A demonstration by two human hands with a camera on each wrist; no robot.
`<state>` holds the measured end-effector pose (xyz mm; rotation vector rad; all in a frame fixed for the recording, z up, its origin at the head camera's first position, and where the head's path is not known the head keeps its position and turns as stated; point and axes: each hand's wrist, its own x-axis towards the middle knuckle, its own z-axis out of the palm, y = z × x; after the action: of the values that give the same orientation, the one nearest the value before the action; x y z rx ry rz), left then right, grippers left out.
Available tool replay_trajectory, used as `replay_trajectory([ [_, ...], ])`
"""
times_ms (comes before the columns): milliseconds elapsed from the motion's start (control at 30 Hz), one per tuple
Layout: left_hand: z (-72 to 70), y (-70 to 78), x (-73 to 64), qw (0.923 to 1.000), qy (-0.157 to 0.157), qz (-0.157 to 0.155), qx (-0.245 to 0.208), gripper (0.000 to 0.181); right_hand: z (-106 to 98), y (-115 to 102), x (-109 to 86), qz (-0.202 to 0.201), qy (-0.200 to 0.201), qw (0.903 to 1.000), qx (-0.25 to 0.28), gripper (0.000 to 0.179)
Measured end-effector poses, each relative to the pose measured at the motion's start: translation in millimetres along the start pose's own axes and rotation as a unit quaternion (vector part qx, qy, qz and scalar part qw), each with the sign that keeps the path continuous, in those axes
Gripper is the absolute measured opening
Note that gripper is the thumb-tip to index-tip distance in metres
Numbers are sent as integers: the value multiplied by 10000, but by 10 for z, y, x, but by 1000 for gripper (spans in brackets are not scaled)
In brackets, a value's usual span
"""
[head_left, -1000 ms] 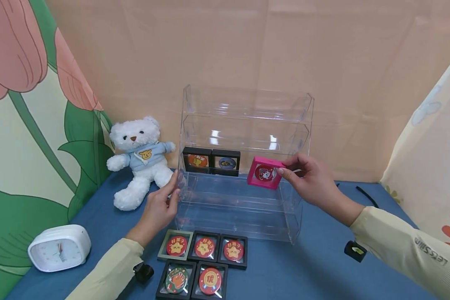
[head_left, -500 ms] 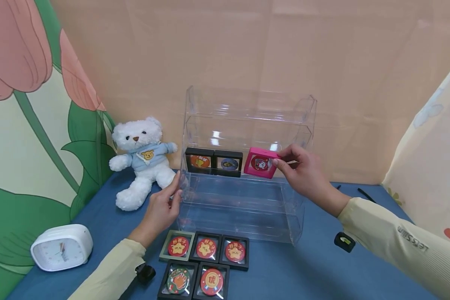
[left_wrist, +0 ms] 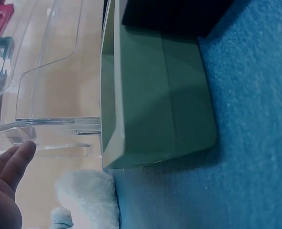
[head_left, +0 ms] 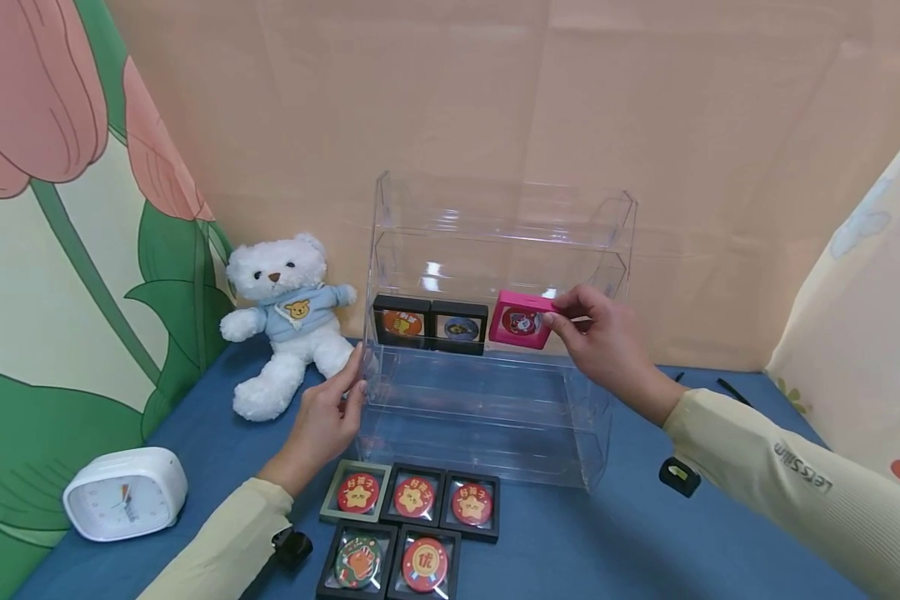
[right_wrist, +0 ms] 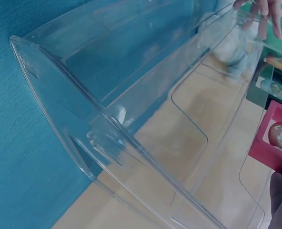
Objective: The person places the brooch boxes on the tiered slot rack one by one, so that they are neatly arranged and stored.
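Observation:
In the head view, my right hand (head_left: 603,342) pinches a pink square frame (head_left: 521,320) by its right side, thumb in front. The frame has a round red badge in its window and stands at the third tier of a clear acrylic display rack (head_left: 487,417), slightly tilted. A black frame (head_left: 461,327) with a blue badge sits just left of it, and another black frame (head_left: 402,322) with an orange badge stands beyond. My left hand (head_left: 325,421) touches the rack's left side, fingers fairly straight; in the left wrist view its fingers (left_wrist: 18,164) lie against the clear panel.
Several framed red and green badges lie in front of the rack, among them a green frame (head_left: 356,492) and a black frame (head_left: 424,562). A white teddy bear (head_left: 281,321) sits left of the rack, a white clock (head_left: 126,493) at the far left. Blue cloth (head_left: 645,533) covers the table.
My right hand has moved the pink frame up and slightly left, closer to the black frames at the third tier. The left hand stays at the rack's side.

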<state>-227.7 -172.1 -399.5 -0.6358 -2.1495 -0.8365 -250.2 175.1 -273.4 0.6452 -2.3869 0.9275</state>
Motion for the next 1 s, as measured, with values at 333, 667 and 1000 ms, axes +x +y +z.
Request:
replay_trajectory([
  [333,2,6,-5,10000,-3,4,0,55,60,14,-7,197,-344,9992,-55,15],
  [667,1,1,-14,10000,-36,-25,25,56,130,9,-26,145,-367,9990,-206,17],
  [1000,10,-1,-21,10000,-15,14,-18,57,159,15,-41,143,-306,9988,-344,17],
])
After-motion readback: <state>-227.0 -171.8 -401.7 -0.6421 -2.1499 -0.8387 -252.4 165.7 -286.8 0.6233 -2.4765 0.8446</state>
